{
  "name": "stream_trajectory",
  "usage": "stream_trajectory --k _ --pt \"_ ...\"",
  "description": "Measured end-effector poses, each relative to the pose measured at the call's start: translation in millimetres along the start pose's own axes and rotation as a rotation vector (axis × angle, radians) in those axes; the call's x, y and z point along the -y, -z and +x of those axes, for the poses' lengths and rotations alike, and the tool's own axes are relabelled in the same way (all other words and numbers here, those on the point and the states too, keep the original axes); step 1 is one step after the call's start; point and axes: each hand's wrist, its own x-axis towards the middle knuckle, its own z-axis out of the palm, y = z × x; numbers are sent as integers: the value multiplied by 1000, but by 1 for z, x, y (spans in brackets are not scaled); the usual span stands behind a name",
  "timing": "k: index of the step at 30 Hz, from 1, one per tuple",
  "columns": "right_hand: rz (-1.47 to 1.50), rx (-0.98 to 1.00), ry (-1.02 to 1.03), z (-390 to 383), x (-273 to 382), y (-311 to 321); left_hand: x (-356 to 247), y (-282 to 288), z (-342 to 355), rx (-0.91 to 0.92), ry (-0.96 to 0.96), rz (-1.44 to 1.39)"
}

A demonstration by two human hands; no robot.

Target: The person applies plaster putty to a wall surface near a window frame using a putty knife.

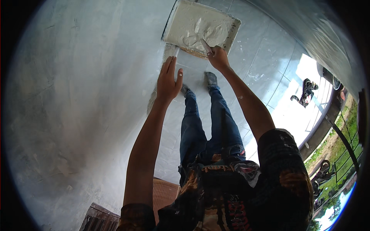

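One left hand (168,82) free, one right hand (218,58) gripping a pale tool (205,46).
Left: nothing held, fingers straight and close together, thumb apart, in front of the grey wall (81,84); contact, I can't tell. Right: fingers closed round the tool, which points at the cream paste (206,29) in a rectangular tray (232,34) on the tiled floor (266,57), ahead of the feet (211,78). Farther off, to the right: green grass (343,133) outdoors.

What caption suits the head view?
Right grip holds a pale tool at a tray of creamy paste; left grip is open.
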Motion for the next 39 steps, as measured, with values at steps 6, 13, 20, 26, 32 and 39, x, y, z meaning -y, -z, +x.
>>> stream_trajectory --k 6,13,20,26,32,39 --pt "-316 -76 220 6 -15 -72 40 -30 -30 88 102 -15" --pt "-508 -164 328 -4 -24 -119 55 -38 -48 108 102 -66" --pt "263 132 -102 -70 3 -102 71 -15 -66 70 112 -74" --pt "1425 -220 -569 -15 -44 -103 60 -24 -61 60 100 -136" --pt "1503 -257 -782 -90 -84 -149 51 -34 -65 79 57 -181" --pt "107 -164 -10 -114 -82 -55 40 -26 -66 11 41 -243"
